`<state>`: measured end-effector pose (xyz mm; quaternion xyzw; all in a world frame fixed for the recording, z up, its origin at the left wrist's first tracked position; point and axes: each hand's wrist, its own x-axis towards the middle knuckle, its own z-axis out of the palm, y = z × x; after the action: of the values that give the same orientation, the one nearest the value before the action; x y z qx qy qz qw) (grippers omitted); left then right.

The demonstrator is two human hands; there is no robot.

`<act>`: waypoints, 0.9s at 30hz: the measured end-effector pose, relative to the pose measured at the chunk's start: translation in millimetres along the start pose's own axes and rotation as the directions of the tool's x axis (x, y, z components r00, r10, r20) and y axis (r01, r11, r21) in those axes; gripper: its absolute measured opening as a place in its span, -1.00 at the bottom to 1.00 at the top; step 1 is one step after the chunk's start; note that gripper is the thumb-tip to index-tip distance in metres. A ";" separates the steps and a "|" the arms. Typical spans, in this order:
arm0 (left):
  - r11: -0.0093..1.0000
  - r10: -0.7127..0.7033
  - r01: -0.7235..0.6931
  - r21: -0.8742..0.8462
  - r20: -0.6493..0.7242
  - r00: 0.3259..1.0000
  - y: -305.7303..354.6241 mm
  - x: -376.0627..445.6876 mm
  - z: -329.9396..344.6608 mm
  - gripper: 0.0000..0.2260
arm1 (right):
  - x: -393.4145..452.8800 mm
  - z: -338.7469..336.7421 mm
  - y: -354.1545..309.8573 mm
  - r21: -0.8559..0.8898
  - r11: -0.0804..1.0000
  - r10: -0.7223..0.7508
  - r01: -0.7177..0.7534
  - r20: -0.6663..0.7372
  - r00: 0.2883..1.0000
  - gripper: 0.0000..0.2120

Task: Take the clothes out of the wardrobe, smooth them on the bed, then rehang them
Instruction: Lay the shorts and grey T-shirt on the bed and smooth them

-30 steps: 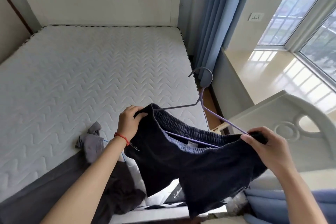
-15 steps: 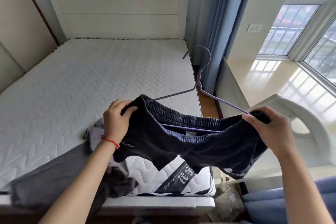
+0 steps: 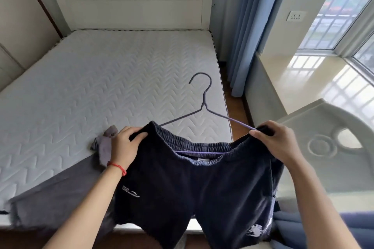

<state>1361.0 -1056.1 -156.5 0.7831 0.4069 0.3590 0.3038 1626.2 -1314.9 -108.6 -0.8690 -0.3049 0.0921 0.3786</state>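
- Head view looks down over a bed [image 3: 101, 79] with a bare quilted white mattress and a pale headboard [image 3: 129, 0] at its far end.
- A grey garment [image 3: 54, 194] lies spread along the near edge of the bed, with a bunched part just left of the left hand.
- The left hand [image 3: 124, 146], with a red string [image 3: 117, 167] at the wrist, has its grip closed on the left end of the waistband of dark navy shorts [image 3: 192, 192].
- The shorts hang in the air over the near right corner of the bed, waistband stretched between both hands, legs falling below; a small white logo shows on the left leg.
- A purple wire hanger [image 3: 204, 105] sits inside the waistband: its lower bar runs across the opening, its arms rise out, and its hook stands above the shorts.
- The right hand [image 3: 277, 141] has its grip closed on the right end of the waistband, where the hanger's right arm meets the cloth.
- Right of the bed hangs a blue curtain [image 3: 240, 32], then a sunlit window sill [image 3: 299, 79] under a window [image 3: 334, 16].
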 end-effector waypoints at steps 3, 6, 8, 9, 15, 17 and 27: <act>0.994 -0.112 0.109 0.030 0.103 0.988 -44.9 14.5 36.9 -0.86 | 29.5 47.2 27.9 -0.034 0.997 0.076 -0.073 0.079 0.994 -0.89; 0.976 -0.218 0.208 0.070 0.184 0.958 -89.7 34.7 75.4 -0.86 | 61.8 99.4 60.0 -0.057 0.989 0.140 -0.133 0.157 0.978 -0.84; 0.962 -0.272 0.258 0.091 0.211 0.939 -117.9 49.7 101.7 -0.85 | 85.2 133.4 79.2 -0.069 0.983 0.182 -0.171 0.202 0.962 -0.82; 0.953 -0.300 0.282 0.110 0.219 0.929 -130.5 56.4 114.7 -0.85 | 96.7 149.7 87.9 -0.076 0.979 0.204 -0.191 0.223 0.953 -0.81; 0.932 -0.345 0.303 0.200 0.229 0.910 -202.3 110.6 197.2 -0.87 | 170.6 236.4 144.9 -0.098 0.975 0.215 -0.198 0.225 0.950 -0.80; 0.927 -0.353 0.307 0.215 0.225 0.908 -226.3 126.1 226.2 -0.86 | 194.3 262.1 163.9 -0.101 0.977 0.206 -0.188 0.212 0.955 -0.81; 0.929 -0.323 0.265 0.260 0.211 0.923 -322.4 180.3 343.6 -0.82 | 294.4 358.1 241.0 -0.169 0.962 0.243 -0.216 0.164 0.956 -0.76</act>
<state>1578.2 -808.8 -538.9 0.7811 0.5170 0.1588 0.3121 1831.7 -1049.9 -509.2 -0.9123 -0.2413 0.1919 0.2695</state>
